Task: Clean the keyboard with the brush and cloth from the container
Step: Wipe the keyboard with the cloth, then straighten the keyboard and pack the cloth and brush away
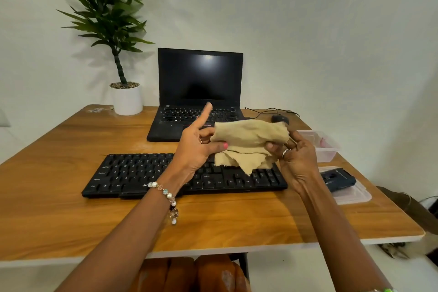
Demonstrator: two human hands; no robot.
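Both hands are up over the desk (pixel 59 149), and the tan cloth (pixel 248 142) is stretched between them, held in the air just above the right half of the black keyboard (pixel 132 173). The left hand (pixel 196 147) pinches the cloth's left edge with thumb against the curled fingers, while its index finger sticks straight out toward the laptop (pixel 199 92). The right hand (pixel 296 156) grips the cloth's right edge, fingers closed on the fabric, a ring showing on one of them. A ragged corner of the cloth hangs down toward the keys; whether it touches them is hard to tell. The keyboard lies flat near the front of the desk, with the open, dark-screened laptop behind it. To the right sits the clear plastic container (pixel 324 149), something pink inside it, and in front of that a clear lid (pixel 355 197) with a dark object lying on it. A mouse (pixel 279 118) peeks out behind the cloth, and a potted plant (pixel 125 99) stands at the back left corner.
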